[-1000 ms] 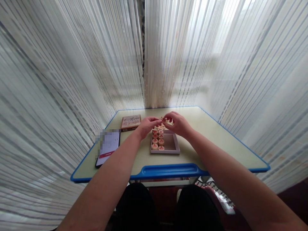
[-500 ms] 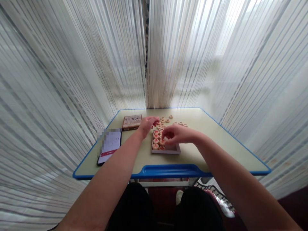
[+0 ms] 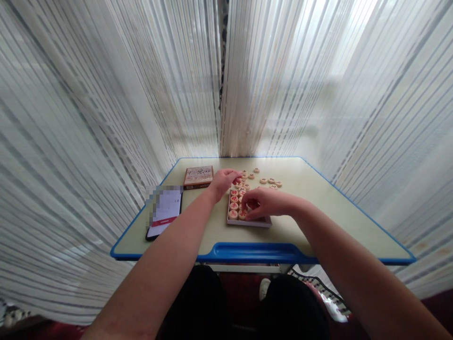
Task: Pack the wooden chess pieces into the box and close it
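While curling the right hand (image 3: 265, 201) over the open box (image 3: 249, 224), toward the middle of the table's (image 3: 329, 203) near edge, touches a red-lettered disc (image 3: 242, 215) in the box's nearest row with thumb and fingertip; cannot tell whether gripping it. Holds the left hand (image 3: 223, 182) apart, by the box's far left corner, close to loose discs (image 3: 271, 181); cannot tell whether pinching one. Has a printed case (image 3: 198, 176) toward the table's far left corner, a phone (image 3: 170, 208) by its left edge, curtains (image 3: 269, 85) beyond.
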`<action>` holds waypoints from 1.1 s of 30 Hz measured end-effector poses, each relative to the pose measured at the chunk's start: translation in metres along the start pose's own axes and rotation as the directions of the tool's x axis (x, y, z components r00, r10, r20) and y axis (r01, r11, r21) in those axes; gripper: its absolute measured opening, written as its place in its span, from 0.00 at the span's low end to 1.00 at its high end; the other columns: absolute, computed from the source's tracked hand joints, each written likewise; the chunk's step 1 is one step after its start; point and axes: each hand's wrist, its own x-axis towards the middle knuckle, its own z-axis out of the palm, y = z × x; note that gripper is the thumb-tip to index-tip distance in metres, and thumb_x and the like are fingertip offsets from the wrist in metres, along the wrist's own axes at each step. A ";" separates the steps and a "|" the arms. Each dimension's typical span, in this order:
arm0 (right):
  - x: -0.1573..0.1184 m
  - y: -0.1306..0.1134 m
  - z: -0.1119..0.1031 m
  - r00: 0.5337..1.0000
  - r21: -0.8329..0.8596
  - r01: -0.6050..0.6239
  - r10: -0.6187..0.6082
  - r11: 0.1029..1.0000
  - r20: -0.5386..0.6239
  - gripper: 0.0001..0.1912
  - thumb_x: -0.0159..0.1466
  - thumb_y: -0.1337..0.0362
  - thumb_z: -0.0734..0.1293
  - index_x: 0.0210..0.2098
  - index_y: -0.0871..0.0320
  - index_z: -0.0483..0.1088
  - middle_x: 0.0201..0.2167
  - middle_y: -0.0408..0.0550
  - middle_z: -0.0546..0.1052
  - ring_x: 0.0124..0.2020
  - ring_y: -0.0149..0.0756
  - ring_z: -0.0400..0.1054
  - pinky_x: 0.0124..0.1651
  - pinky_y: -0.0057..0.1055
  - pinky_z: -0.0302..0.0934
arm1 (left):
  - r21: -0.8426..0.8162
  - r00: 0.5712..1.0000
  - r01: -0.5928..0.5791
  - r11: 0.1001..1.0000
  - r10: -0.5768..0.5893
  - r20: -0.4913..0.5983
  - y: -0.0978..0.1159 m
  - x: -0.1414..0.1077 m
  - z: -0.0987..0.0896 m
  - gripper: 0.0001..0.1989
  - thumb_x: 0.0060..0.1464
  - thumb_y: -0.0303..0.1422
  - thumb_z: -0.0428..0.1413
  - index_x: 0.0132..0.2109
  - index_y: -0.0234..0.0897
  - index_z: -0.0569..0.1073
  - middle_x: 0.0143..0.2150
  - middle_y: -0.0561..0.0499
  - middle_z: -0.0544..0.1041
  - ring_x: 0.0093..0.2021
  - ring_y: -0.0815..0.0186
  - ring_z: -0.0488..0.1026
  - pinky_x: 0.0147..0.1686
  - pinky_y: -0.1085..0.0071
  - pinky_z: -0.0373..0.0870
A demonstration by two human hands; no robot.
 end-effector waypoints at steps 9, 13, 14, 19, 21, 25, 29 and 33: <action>0.000 0.005 -0.002 0.997 0.056 0.022 -0.026 0.998 0.067 0.14 0.51 0.57 0.68 0.34 0.58 0.71 0.21 0.39 0.64 0.22 0.25 0.56 0.24 0.23 0.49 | -0.071 0.999 0.022 0.997 -0.023 -0.022 0.005 -0.002 -0.001 0.12 0.42 0.39 0.55 0.27 0.32 0.72 0.23 0.51 0.71 0.24 0.73 0.64 0.23 0.75 0.56; 0.001 0.008 -0.004 0.998 0.067 -0.010 0.005 0.998 0.069 0.14 0.52 0.57 0.67 0.35 0.58 0.71 0.21 0.38 0.63 0.22 0.25 0.54 0.25 0.24 0.49 | -0.090 0.999 0.040 0.995 -0.043 -0.032 0.004 -0.001 -0.002 0.12 0.42 0.39 0.55 0.26 0.32 0.72 0.22 0.51 0.71 0.23 0.73 0.63 0.23 0.75 0.56; 0.002 0.009 -0.004 0.997 0.062 -0.020 0.016 0.998 0.070 0.14 0.52 0.57 0.67 0.34 0.58 0.71 0.21 0.38 0.63 0.22 0.25 0.55 0.25 0.24 0.49 | -0.091 0.998 0.043 0.995 -0.046 -0.033 0.004 -0.001 -0.001 0.12 0.42 0.39 0.55 0.26 0.32 0.72 0.22 0.51 0.71 0.23 0.73 0.63 0.23 0.75 0.56; 0.003 0.012 -0.003 0.997 0.060 -0.044 0.040 0.997 0.067 0.13 0.50 0.58 0.67 0.33 0.58 0.71 0.21 0.38 0.63 0.22 0.25 0.54 0.25 0.23 0.48 | -0.090 0.999 0.044 0.995 -0.046 -0.027 0.004 -0.001 -0.002 0.12 0.41 0.39 0.56 0.26 0.32 0.72 0.22 0.51 0.72 0.23 0.73 0.64 0.24 0.75 0.56; 0.003 0.012 -0.003 0.997 0.071 -0.046 0.042 0.996 0.061 0.12 0.50 0.59 0.67 0.33 0.58 0.71 0.21 0.38 0.62 0.22 0.25 0.54 0.25 0.23 0.48 | -0.088 0.999 0.038 0.995 -0.041 -0.026 0.004 -0.001 -0.002 0.12 0.41 0.38 0.55 0.26 0.32 0.73 0.22 0.51 0.72 0.24 0.73 0.64 0.24 0.75 0.56; 0.004 0.013 -0.002 0.999 0.070 -0.033 0.031 0.997 0.028 0.09 0.50 0.64 0.65 0.32 0.59 0.71 0.21 0.38 0.63 0.22 0.25 0.55 0.26 0.23 0.50 | -0.071 0.999 0.035 0.997 -0.037 -0.035 0.004 0.000 -0.003 0.12 0.42 0.39 0.55 0.27 0.32 0.73 0.23 0.50 0.72 0.24 0.73 0.64 0.24 0.75 0.57; 0.012 0.027 -0.004 0.973 0.041 -0.069 0.076 0.997 -0.217 0.09 0.51 0.68 0.61 0.31 0.60 0.70 0.23 0.41 0.66 0.25 0.27 0.58 0.29 0.24 0.53 | 0.032 0.999 0.002 0.999 0.000 -0.046 -0.001 0.002 -0.004 0.13 0.43 0.40 0.54 0.27 0.32 0.73 0.23 0.50 0.73 0.24 0.72 0.64 0.25 0.74 0.58; 0.016 0.054 -0.010 0.780 -0.134 -0.377 0.237 0.917 -0.579 0.12 0.53 0.69 0.60 0.35 0.59 0.71 0.31 0.47 0.71 0.32 0.33 0.62 0.37 0.29 0.55 | 0.287 0.993 -0.071 0.955 0.094 -0.068 -0.010 0.006 -0.004 0.13 0.43 0.39 0.54 0.28 0.33 0.74 0.26 0.49 0.75 0.28 0.68 0.67 0.30 0.71 0.62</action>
